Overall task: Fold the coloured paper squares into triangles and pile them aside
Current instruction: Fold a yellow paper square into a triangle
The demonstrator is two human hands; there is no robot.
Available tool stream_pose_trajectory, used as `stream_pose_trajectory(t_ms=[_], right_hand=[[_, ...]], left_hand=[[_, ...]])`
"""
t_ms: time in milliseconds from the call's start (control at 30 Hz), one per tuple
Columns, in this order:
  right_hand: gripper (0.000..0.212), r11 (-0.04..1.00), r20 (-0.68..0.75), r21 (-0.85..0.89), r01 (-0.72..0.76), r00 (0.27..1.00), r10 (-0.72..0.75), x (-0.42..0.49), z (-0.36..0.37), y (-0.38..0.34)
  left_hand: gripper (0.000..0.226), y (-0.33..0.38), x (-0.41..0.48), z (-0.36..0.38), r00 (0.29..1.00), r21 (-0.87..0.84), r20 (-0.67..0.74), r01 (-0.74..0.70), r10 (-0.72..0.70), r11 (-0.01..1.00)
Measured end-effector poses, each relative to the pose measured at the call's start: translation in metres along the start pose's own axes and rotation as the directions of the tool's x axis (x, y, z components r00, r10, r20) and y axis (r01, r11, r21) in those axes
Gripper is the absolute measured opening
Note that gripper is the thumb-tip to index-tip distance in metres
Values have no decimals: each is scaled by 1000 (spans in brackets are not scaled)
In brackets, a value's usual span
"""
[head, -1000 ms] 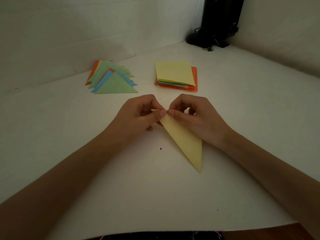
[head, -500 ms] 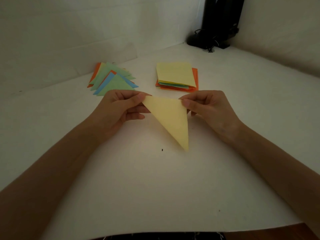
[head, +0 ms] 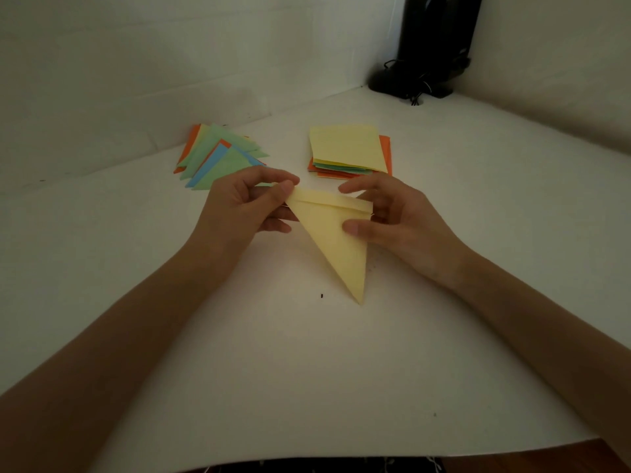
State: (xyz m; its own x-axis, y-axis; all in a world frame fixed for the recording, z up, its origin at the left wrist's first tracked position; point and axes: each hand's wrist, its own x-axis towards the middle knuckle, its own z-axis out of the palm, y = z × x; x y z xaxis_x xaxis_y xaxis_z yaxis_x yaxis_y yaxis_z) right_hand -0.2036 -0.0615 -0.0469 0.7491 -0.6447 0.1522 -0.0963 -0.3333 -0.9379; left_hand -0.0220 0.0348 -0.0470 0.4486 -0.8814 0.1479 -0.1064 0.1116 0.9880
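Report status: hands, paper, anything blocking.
Left hand pinches the yellow folded paper triangle at its left corner; right hand pinches the right corner. Fold done, not yet piled. Nothing blocks the pile of folded coloured triangles.

Yellow triangle (head: 336, 240) centre, tip toward 6, apparently lifted; folded pile (head: 218, 158) at 11; square stack (head: 348, 148) at 12.

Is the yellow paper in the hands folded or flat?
Folded: the paper is a triangle, two layers showing along its top edge. The left hand and right hand pinch it.
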Motion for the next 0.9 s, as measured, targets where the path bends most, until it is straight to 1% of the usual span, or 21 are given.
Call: stream_pose_trajectory(t_ms=[100, 200, 267, 333, 400, 433, 467, 533, 600, 667, 767, 800, 833, 900], right_hand=[[25, 999, -65, -41, 31, 997, -34, 1, 2, 2], [14, 994, -150, -98, 46, 987, -60, 0, 0, 1], [14, 997, -190, -77, 31, 981, -45, 1, -1, 1], [19, 999, -213, 13, -29, 977, 31, 1, -2, 2], [22, 970, -197, 213, -120, 967, 163, 2, -5, 3], [27, 944, -171, 290, -160, 961, 216, 3, -7, 3], [33, 926, -142, 328, -189, 959, 246, 4, -8, 4], [36, 912, -101, 351, -211, 960, 261, 4, -10, 4], [32, 913, -76, 351, -210, 965, 251, 5, -10, 5], [28, 915, -60, 346, -209, 968, 244, 5, -10, 5], [21, 914, -52, 347, -211, 969, 243, 6, -11, 5], [19, 912, -55, 350, -212, 968, 246, 6, -11, 4], [19, 911, -60, 353, -212, 967, 248, 6, -12, 4], [25, 911, -73, 357, -208, 966, 249, 6, -12, 5]], left_hand=[[7, 1, -2, 5, 999, -13, 37, -18, 19, 1000], [21, 2, -5, 7, 992, -15, 124, -34, 36, 999], [30, 1, -5, 8, 988, -30, 147, -45, 49, 999], [36, 0, -4, 6, 987, -56, 148, -51, 59, 997], [38, 0, -4, 6, 982, -59, 167, -76, 85, 995], [37, 1, -4, 6, 977, -48, 186, -96, 103, 994], [33, 1, -4, 6, 971, -35, 206, -120, 125, 992], [24, 0, -5, 6, 959, -16, 241, -151, 150, 988], [27, 0, -6, 5, 955, -8, 252, -158, 155, 987], [24, -1, -6, 5, 959, 18, 243, -156, 147, 988], [7, 1, -7, 6, 966, 47, 226, -136, 122, 990], [10, 2, -8, 7, 969, 40, 218, -131, 119, 991], [19, 3, -9, 8, 973, 26, 200, -121, 114, 992], [29, 4, -9, 9, 985, 10, 142, -104, 101, 995]])
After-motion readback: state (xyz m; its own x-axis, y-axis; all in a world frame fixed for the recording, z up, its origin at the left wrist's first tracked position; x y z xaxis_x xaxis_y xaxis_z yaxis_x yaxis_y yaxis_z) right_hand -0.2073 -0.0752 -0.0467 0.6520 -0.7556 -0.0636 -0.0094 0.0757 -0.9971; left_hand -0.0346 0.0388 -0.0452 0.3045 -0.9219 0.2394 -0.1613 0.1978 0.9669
